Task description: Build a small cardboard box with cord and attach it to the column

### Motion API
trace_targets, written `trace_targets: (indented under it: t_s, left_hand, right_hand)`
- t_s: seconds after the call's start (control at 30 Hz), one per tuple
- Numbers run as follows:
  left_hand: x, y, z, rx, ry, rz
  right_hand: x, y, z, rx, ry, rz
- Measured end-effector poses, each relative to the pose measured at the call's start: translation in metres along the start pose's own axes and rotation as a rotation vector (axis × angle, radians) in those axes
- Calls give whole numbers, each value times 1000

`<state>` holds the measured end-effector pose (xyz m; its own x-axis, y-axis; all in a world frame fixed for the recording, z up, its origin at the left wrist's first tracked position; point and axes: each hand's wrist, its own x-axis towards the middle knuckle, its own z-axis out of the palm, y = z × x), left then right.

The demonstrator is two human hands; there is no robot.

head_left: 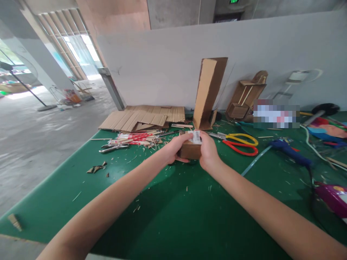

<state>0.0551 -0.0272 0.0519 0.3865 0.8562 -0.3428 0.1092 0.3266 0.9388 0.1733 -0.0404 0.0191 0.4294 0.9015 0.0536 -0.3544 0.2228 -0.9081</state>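
Observation:
Between my hands is a small brown cardboard box (190, 151) with a white barcode label on top, held above the green tabletop. My left hand (179, 146) grips its left side, thumb on top and fingers underneath. On the right side my right hand (209, 150) presses against the box, its fingers mostly hidden behind it. Scissors with one yellow and one red handle (241, 143) lie just right of my right hand. Behind the box a tall folded cardboard piece (207, 92) stands upright. Left of my left hand are metal pliers (114, 147) and a bundle of red-and-white wrapped sticks (135, 138).
Flat corrugated cardboard sheets (141, 117) lie at the back left against the white partition. A cardboard construction with sticks (246, 95) leans at the back right. A blue glue gun (291, 151) with a cord and a purple device (332, 196) are on the right. Scraps litter the green table (168, 213).

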Motion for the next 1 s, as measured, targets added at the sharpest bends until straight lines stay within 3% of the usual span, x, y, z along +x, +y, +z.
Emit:
trace_targets:
  t_s: [0.17, 0.57, 0.77, 1.0]
  left_hand:
    - [12, -15, 2, -14, 13, -50]
    - [14, -3, -11, -94, -118, -105]
    - [15, -8, 2, -156, 4, -134]
    - [14, -10, 4, -129, 11, -94]
  right_hand:
    - [3, 17, -7, -10, 24, 51]
    - [6, 18, -5, 25, -6, 150]
    - [7, 16, -5, 53, -6, 126]
    - [6, 12, -5, 64, -46, 126]
